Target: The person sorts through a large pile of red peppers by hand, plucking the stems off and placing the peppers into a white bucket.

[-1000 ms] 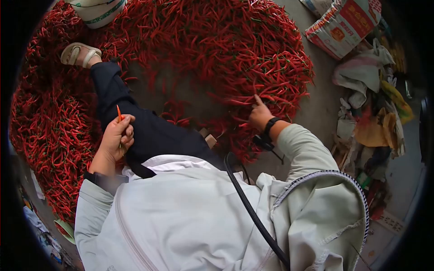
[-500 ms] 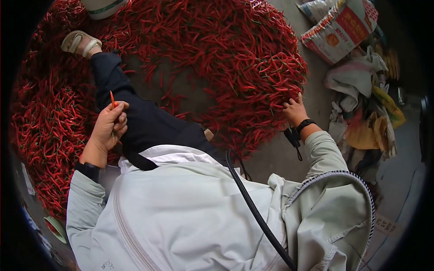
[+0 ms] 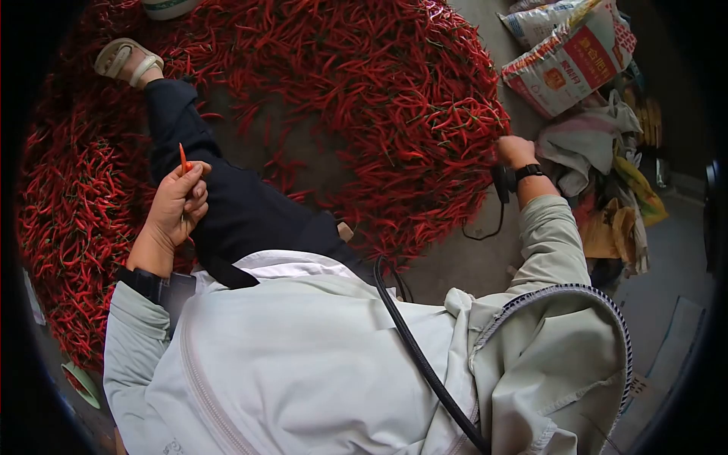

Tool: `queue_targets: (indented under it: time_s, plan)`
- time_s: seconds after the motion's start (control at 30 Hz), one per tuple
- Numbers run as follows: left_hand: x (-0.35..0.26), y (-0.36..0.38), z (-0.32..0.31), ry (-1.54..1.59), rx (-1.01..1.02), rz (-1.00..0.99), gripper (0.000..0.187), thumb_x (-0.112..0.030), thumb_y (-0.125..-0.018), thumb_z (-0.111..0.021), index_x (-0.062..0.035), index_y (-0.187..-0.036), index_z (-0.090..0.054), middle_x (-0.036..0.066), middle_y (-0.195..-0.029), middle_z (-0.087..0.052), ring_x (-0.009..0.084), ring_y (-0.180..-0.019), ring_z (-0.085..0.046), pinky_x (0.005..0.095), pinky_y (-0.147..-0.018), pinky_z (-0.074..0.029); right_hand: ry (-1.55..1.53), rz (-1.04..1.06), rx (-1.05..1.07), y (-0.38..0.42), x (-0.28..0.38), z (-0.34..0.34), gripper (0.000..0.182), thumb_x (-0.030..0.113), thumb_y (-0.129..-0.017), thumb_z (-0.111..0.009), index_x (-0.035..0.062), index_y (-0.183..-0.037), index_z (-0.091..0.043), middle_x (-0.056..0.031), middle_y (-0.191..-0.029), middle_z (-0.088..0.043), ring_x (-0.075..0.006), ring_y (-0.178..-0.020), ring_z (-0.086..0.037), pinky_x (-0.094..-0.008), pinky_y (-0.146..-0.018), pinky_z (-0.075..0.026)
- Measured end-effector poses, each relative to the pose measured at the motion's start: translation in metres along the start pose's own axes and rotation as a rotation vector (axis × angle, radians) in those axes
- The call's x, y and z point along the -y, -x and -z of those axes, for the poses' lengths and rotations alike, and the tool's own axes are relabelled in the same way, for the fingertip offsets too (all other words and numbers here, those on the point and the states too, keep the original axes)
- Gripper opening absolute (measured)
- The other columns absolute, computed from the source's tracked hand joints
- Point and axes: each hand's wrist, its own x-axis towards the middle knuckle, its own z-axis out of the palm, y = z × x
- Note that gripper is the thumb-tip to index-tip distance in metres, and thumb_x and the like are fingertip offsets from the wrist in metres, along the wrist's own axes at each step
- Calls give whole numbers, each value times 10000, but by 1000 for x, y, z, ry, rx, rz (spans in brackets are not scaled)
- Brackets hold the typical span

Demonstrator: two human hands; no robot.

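In my left hand [image 3: 176, 203], a red chili pepper [image 3: 183, 158] is pinched between thumb and fingers, its tip pointing up. That hand is raised over my dark trouser leg [image 3: 243, 201]. My right hand [image 3: 517, 152] is at the right edge of a broad spread of red chilies [image 3: 425, 129], fingers curled under. What it may hold is hidden. A small black device [image 3: 500, 183] on a strap hangs by the right wrist. Further chilies [image 3: 76, 220] with green stems are heaped on my left.
Printed sacks [image 3: 572, 64] and crumpled white bags [image 3: 580, 140] lie on the right, with yellow sacking [image 3: 607, 227] below. A pale bucket [image 3: 168, 7] stands at the top edge. My sandalled foot [image 3: 125, 62] rests among chilies. A green bowl [image 3: 81, 385] is at lower left.
My right hand has shifted right and slightly up, and its spread fingers have curled in. My left hand has moved slightly left, the chili pepper still in it.
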Motion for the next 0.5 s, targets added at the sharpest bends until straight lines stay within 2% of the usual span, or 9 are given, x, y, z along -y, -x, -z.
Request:
queue_targets:
  time_s: [0.03,0.1,0.17,0.23,0.3,0.33,0.43,0.5]
  plan:
    - [0,-1,0,-26,-15,6,139,-175,-909,-487,-50,-937,-540,-28,-559,-452,21,-377,-324,168,-352,-281,2,0,3,-8,4,-1,231,210,-761,-549,168,-968,-642,-68,-990,-634,-286,-900,-599,-481,-808,-439]
    - [-1,-1,0,-25,-17,17,137,-177,-907,-490,-52,-933,-542,-28,-557,-453,22,-374,-323,168,-352,-283,-238,232,-194,-21,18,-5,195,184,-733,-562,133,-901,-649,-94,-892,-642,-308,-798,-609,-400,-713,-491]
    - [-1,-2,2,-23,-23,25,135,-178,-905,-494,-55,-930,-544,-28,-554,-455,23,-371,-322,169,-353,-285,-288,340,-216,-32,45,-12,152,162,-709,-573,112,-830,-651,-112,-806,-636,-308,-762,-606,-383,-678,-498]
    - [-1,-2,3,-18,-25,32,132,-178,-898,-508,-55,-921,-549,-24,-560,-476,21,-371,-342,171,-353,-295,-95,592,-135,-57,74,-38,149,150,-709,-568,107,-830,-645,-108,-806,-624,-302,-802,-600,-405,-701,-490]
    - [1,-2,2,-13,-35,25,133,-179,-898,-508,-55,-921,-546,-24,-560,-476,21,-370,-341,170,-355,-295,-246,593,-292,-56,95,-59,193,136,-724,-555,104,-902,-623,-108,-894,-602,-298,-866,-589,-412,-721,-486]
    - [1,-1,2,-10,-39,25,133,-180,-898,-507,-55,-921,-544,-24,-560,-475,22,-370,-340,169,-358,-294,-285,400,-263,-34,109,-49,253,121,-741,-538,99,-991,-574,-114,-990,-567,-301,-920,-575,-410,-740,-485]
    - [-1,2,0,-26,-49,35,135,-182,-900,-504,-53,-924,-537,-22,-560,-475,21,-370,-338,168,-361,-292,-211,223,-255,-22,132,-49,225,114,-740,-542,91,-963,-533,-133,-977,-557,-311,-900,-585,-421,-742,-485]
    - [-4,6,-1,-17,-49,25,135,-181,-901,-501,-52,-925,-536,-21,-560,-475,21,-369,-338,168,-360,-289,-202,296,-170,-28,125,-75,209,132,-725,-564,91,-928,-535,-134,-966,-558,-315,-881,-590,-422,-725,-489]
